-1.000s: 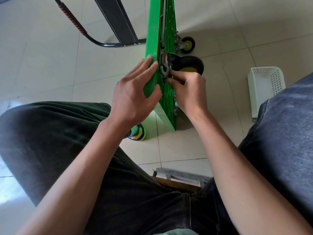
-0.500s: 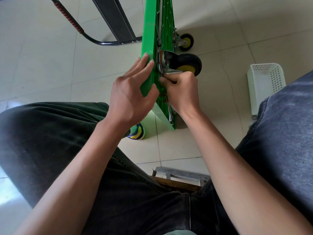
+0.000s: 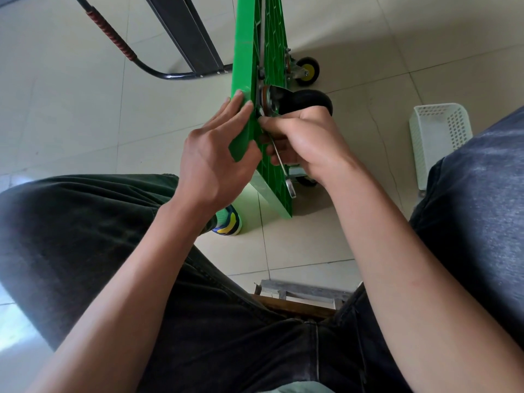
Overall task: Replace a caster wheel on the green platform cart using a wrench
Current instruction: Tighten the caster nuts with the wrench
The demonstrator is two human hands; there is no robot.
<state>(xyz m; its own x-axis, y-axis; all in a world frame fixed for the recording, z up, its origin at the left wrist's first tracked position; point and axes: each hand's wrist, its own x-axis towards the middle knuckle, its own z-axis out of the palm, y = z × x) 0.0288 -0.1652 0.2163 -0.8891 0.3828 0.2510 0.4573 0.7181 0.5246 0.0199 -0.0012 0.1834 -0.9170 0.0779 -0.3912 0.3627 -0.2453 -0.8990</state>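
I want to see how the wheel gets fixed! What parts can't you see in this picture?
Head view only:
- The bolt: hidden behind the right hand.
- The wrench: its head is covered by fingers; only the thin handle shows.
- The caster wheel: half covered by that hand.
- The green cart: top cut off by the picture's edge.

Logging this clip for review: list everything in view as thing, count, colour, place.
cart: 1, green, tipped on edge on the floor, centre
handle: 1, black with red grip, left of the cart
caster: 1, black wheel with metal bracket, on the cart's underside by the right hand
far caster: 1, black and yellow, further along the underside
wrench: 1, silver, against the underside
basket: 1, white, floor at right
shoe: 1, green, blue and yellow, below the cart
left hand: flat on the cart
right hand: gripping the wrench
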